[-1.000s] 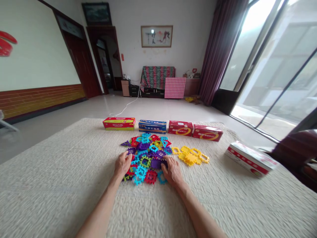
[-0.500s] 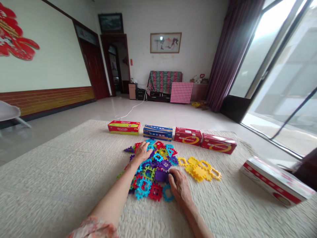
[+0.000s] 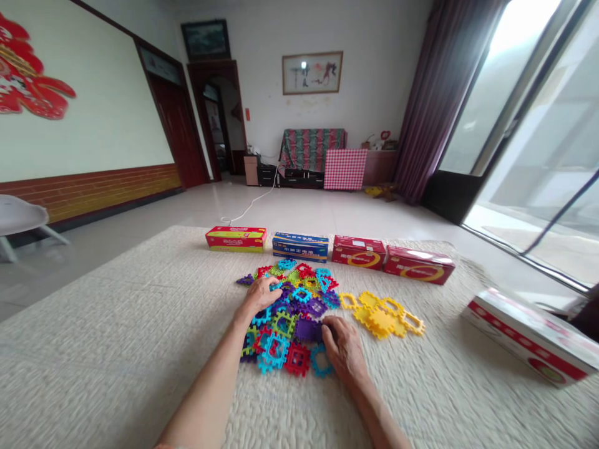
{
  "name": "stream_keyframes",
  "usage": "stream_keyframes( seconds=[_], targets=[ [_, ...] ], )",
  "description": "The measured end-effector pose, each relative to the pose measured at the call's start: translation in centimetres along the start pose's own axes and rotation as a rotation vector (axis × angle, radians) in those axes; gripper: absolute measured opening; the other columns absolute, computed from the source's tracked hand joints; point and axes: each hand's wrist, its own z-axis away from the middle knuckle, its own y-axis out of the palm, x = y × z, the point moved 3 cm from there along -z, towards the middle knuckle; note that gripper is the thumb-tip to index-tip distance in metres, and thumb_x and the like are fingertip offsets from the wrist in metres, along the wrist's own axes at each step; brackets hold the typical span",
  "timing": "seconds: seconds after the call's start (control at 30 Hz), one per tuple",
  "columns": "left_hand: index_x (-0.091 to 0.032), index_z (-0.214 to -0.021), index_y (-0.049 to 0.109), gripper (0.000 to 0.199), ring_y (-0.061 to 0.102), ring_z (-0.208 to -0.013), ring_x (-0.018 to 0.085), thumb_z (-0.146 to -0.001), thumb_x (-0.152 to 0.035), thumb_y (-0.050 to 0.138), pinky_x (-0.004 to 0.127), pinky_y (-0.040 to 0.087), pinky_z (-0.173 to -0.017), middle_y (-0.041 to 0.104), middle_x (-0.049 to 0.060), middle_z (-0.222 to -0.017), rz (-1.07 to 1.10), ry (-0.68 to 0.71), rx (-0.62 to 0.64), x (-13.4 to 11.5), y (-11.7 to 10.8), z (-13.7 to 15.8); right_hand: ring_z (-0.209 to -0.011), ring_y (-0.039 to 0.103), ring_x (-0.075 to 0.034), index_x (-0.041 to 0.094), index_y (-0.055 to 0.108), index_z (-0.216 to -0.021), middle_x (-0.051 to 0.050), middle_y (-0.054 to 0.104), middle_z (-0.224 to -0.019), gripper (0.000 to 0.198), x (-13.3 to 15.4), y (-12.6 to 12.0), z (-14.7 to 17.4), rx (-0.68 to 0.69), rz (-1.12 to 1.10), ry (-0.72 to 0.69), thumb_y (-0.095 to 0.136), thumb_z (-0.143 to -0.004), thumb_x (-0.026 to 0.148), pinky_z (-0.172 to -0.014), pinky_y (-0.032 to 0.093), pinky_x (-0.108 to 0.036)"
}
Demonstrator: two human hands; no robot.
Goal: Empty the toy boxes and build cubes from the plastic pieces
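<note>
A heap of toothed plastic building pieces (image 3: 297, 360) in red, green, light blue and purple lies on the pale quilted mat in front of me. Over its left side, my left hand (image 3: 258, 295) has thumb and fingers closed about a light blue piece (image 3: 276, 286), partly hidden by the fingertips. At the heap's right edge, my right hand (image 3: 345, 345) rests with curled fingers, its thumb and index finger at the end of a purple piece (image 3: 305, 330). A light blue ring-shaped piece (image 3: 321, 360) lies just left of that hand. Yellow pieces (image 3: 381, 319) are grouped farther right.
Beyond the heap stand a red-and-yellow box (image 3: 236, 239), a blue box (image 3: 300, 247) and two dark red boxes (image 3: 359, 252). A white-and-red box (image 3: 528, 337) sits at the right on the quilted mat (image 3: 116, 324). A white chair (image 3: 21, 215) stands at far left.
My left hand has drawn back toward me and slightly left, uncovering green pieces near the top of the heap. My right hand stays by the purple piece. The view has shifted slightly.
</note>
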Motion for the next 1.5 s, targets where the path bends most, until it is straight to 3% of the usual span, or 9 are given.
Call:
stream_keyframes(
  seconds=[0.13, 0.27, 0.57, 0.8, 0.93, 1.07, 1.17, 1.33, 1.5],
  targets=[
    [-0.019, -0.119, 0.065, 0.047, 0.061, -0.114, 0.024, -0.079, -0.045, 0.062, 0.032, 0.045, -0.100, 0.066, 0.010, -0.122, 0.022, 0.080, 0.020, -2.1, 0.1, 0.1, -0.095, 0.062, -0.021, 0.021, 0.064, -0.094, -0.005, 0.069, -0.098, 0.021, 0.0, 0.0, 0.1, -0.001, -0.008, -0.002, 0.045, -0.090, 0.029, -0.089, 0.044, -0.036],
    [-0.018, -0.121, 0.063, 0.043, 0.056, -0.122, 0.025, -0.083, -0.037, 0.059, 0.035, 0.042, -0.105, 0.062, 0.011, -0.129, -0.018, 0.171, -0.021, -3.5, 0.9, -0.8, -0.095, 0.062, -0.021, 0.023, 0.064, -0.094, -0.006, 0.069, -0.099, 0.020, 0.0, 0.0, 0.2, -0.001, -0.021, 0.008, 0.045, -0.090, 0.029, -0.089, 0.045, -0.036],
    [-0.021, -0.118, 0.062, 0.035, 0.051, -0.127, 0.025, -0.085, -0.024, 0.053, 0.040, 0.037, -0.109, 0.060, 0.011, -0.131, -0.087, 0.267, 0.046, -4.6, 3.2, -1.6, -0.094, 0.062, -0.021, 0.023, 0.064, -0.094, -0.006, 0.068, -0.099, 0.020, 0.2, -0.1, 0.1, 0.011, -0.026, 0.013, 0.044, -0.093, 0.028, -0.089, 0.045, -0.037],
    [-0.019, -0.110, 0.065, 0.031, 0.058, -0.114, 0.023, -0.083, -0.018, 0.050, 0.036, 0.043, -0.101, 0.065, 0.011, -0.118, -0.120, 0.172, 0.037, -3.5, 3.4, -2.1, -0.101, 0.061, -0.022, 0.023, 0.063, -0.097, -0.009, 0.067, -0.108, 0.019, -0.4, 0.2, 0.2, -0.080, -0.042, -0.043, 0.045, -0.092, 0.025, -0.089, 0.048, -0.037],
    [-0.022, -0.103, 0.067, 0.031, 0.058, -0.112, 0.023, -0.078, -0.011, 0.050, 0.035, 0.044, -0.099, 0.065, 0.009, -0.116, -0.103, 0.131, 0.014, -3.2, 3.2, -2.2, -0.103, 0.061, -0.023, 0.024, 0.066, -0.096, -0.009, 0.066, -0.110, 0.020, 0.7, 0.4, -3.9, -0.115, -0.011, -0.136, 0.047, -0.091, 0.026, -0.091, 0.047, -0.040],
    [-0.023, -0.102, 0.068, 0.029, 0.060, -0.110, 0.024, -0.081, -0.014, 0.050, 0.035, 0.045, -0.097, 0.066, 0.008, -0.114, -0.067, 0.125, 0.010, -3.4, 3.0, -2.2, -0.102, 0.060, -0.021, 0.024, 0.070, -0.096, -0.007, 0.068, -0.107, 0.020, 1.8, 2.1, -10.5, 0.027, 0.141, -0.161, 0.052, -0.088, 0.023, -0.092, 0.043, -0.036],
    [-0.021, -0.108, 0.066, 0.034, 0.060, -0.110, 0.025, -0.079, -0.014, 0.051, 0.035, 0.045, -0.097, 0.066, 0.010, -0.115, -0.053, 0.111, 0.004, -3.2, 3.1, -2.2, -0.101, 0.060, -0.023, 0.025, 0.072, -0.096, -0.007, 0.069, -0.104, 0.021, 1.9, 4.0, -14.2, 0.209, 0.341, -0.113, 0.056, -0.083, 0.021, -0.090, 0.041, -0.037],
    [-0.019, -0.130, 0.053, 0.055, 0.056, -0.119, 0.024, -0.075, -0.012, 0.052, 0.034, 0.042, -0.102, 0.064, 0.011, -0.124, -0.040, 0.099, -0.041, -3.0, 3.1, -2.3, -0.106, 0.056, -0.029, 0.023, 0.074, -0.089, -0.011, 0.067, -0.109, 0.018, 2.0, 5.8, -16.5, 0.412, 0.581, -0.121, 0.060, -0.078, 0.025, -0.090, 0.037, -0.045],
    [-0.018, -0.129, 0.053, 0.048, 0.056, -0.118, 0.025, -0.080, -0.019, 0.053, 0.035, 0.042, -0.101, 0.064, 0.012, -0.121, -0.003, 0.084, -0.039, -3.1, 2.9, -2.3, -0.103, 0.058, -0.031, 0.020, 0.075, -0.084, -0.014, 0.067, -0.108, 0.016, 2.2, 6.9, -17.2, 0.466, 0.680, -0.105, 0.063, -0.074, 0.018, -0.092, 0.036, -0.050]
  ],
)
